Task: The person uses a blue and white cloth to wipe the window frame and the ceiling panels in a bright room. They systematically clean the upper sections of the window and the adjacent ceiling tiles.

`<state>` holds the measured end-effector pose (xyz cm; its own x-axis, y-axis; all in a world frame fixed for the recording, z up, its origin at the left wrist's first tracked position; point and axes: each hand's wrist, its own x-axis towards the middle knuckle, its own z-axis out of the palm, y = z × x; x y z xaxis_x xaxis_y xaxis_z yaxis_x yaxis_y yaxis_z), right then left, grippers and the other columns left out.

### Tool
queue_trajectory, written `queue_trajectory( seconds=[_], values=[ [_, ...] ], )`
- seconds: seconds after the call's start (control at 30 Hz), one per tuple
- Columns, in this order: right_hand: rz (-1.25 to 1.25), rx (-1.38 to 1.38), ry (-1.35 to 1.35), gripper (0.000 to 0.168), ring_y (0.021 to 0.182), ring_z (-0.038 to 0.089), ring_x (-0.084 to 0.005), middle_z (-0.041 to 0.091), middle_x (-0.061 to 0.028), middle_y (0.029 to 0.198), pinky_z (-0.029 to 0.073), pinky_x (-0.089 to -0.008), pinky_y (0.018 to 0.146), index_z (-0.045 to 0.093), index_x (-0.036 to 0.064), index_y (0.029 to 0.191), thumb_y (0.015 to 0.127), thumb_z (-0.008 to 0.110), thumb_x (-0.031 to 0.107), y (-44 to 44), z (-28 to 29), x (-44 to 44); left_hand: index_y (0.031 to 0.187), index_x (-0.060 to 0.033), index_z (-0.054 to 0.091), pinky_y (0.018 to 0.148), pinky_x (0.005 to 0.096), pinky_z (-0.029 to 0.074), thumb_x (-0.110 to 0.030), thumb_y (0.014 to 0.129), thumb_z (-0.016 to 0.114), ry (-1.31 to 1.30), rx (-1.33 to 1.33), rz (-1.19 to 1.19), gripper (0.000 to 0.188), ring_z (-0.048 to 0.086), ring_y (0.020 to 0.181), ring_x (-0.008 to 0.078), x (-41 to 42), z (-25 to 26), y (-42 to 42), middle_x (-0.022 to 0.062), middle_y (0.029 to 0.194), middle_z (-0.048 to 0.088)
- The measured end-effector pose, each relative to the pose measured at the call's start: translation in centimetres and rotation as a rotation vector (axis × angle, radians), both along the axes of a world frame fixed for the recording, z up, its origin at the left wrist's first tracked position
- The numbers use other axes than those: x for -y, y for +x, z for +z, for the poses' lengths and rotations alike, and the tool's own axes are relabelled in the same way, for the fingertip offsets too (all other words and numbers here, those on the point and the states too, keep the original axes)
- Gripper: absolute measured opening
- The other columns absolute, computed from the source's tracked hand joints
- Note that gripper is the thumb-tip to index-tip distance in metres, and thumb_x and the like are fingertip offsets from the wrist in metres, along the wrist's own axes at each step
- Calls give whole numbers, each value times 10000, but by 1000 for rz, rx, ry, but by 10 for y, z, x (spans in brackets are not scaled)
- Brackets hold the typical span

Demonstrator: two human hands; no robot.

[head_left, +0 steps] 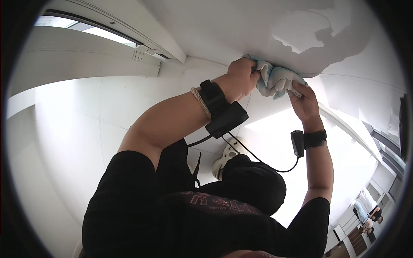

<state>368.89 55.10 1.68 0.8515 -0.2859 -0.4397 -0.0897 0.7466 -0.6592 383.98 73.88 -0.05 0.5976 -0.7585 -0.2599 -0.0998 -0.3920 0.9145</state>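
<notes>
A bunched, pale blue and white cloth lies between my two hands, up against a glossy white wall panel. My left hand grips the cloth's left end, its fingers curled in. The right end is pinched between the thumb and fingers of my right hand. Each wrist wears a black strap with a black box, and a cable joins the boxes. A shadow of arms and cable falls on the panel above the cloth.
At the upper left a white door or window frame juts out, with a metal hinge plate at its end. A white clog shows on the light floor below. In the far lower right, people are near a railing. Windows line the right edge.
</notes>
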Motion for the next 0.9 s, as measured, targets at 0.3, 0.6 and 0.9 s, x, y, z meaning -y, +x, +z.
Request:
queue_trajectory(
  seconds=[0.3, 0.6, 0.9],
  values=[
    [-9, 346, 59, 315, 1181, 560, -272, 564, -215, 1234, 463, -359, 1046, 455, -117, 1247, 969, 465, 32, 28, 124, -45, 1192, 108, 467, 1001, 254, 474, -38, 995, 418, -658, -1303, 536, 251, 535, 1108, 175, -54, 162, 47, 140, 1212, 514],
    [79, 110, 195, 210, 1024, 586, -212, 611, -117, 1111, 472, -316, 893, 573, -49, 1117, 925, 539, 30, 71, 4, -65, 1126, 40, 610, 856, 252, 469, -7, 935, 511, 63, 131, 152, 220, 557, 925, 134, -62, 86, 39, 68, 1042, 647],
    [239, -199, -1072, 323, 1002, 630, -342, 667, -170, 1089, 498, -355, 872, 633, 65, 1169, 859, 623, 156, 41, -162, -39, 1061, -50, 676, 835, 366, 520, -227, 822, 664, 656, 421, -72, 298, 659, 973, 312, -18, -59, 36, 159, 1068, 684]
  ],
)
